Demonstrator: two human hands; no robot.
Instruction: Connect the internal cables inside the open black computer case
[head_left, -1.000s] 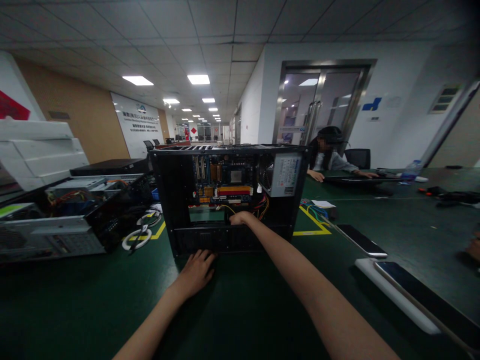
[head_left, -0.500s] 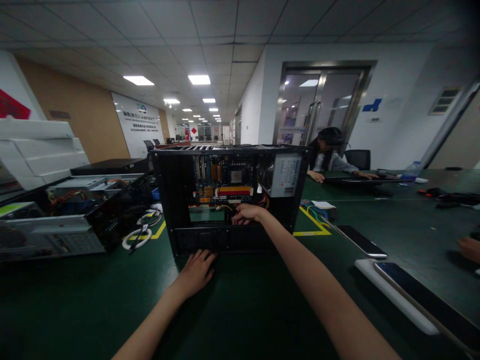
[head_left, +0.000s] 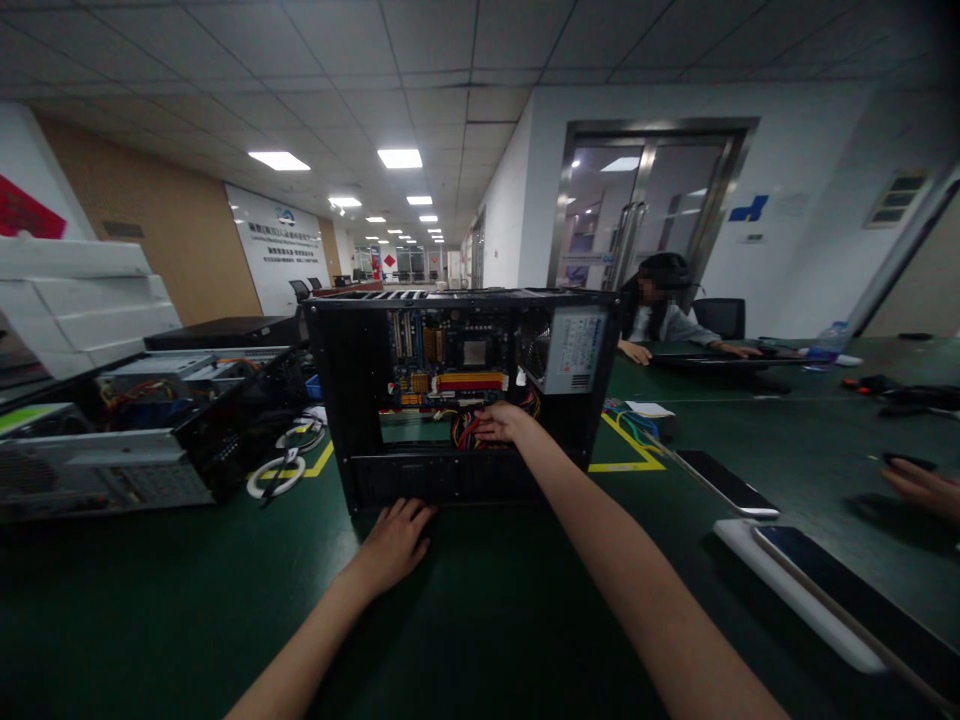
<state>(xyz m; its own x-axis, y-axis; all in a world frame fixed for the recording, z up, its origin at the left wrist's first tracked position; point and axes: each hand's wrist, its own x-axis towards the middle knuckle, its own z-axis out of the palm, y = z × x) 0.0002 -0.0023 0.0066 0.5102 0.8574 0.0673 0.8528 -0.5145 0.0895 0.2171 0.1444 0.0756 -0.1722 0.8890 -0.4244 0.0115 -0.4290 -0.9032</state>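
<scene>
An open black computer case (head_left: 420, 482) stands on the green table in front of me. Inside it are a motherboard (head_left: 474, 353) and, at the upper right, a power supply (head_left: 576, 350). My right hand (head_left: 501, 424) reaches into the lower part of the case, its fingers closed on a bundle of coloured cables (head_left: 464, 428). My left hand (head_left: 397, 540) lies with fingers apart on the table, the fingertips at the case's bottom edge, holding nothing.
Another opened computer case (head_left: 135, 465) lies at the left, beside a coiled white cable (head_left: 276, 477). Phones (head_left: 724, 483) and a white slab (head_left: 795, 590) lie at the right. A person (head_left: 660, 305) sits across the table; another person's hand (head_left: 922, 488) shows at the right edge.
More of the coloured cable bundle now shows at my right hand, which has shifted slightly up and right. The other person's hand at the right edge has come further into view with a dark object.
</scene>
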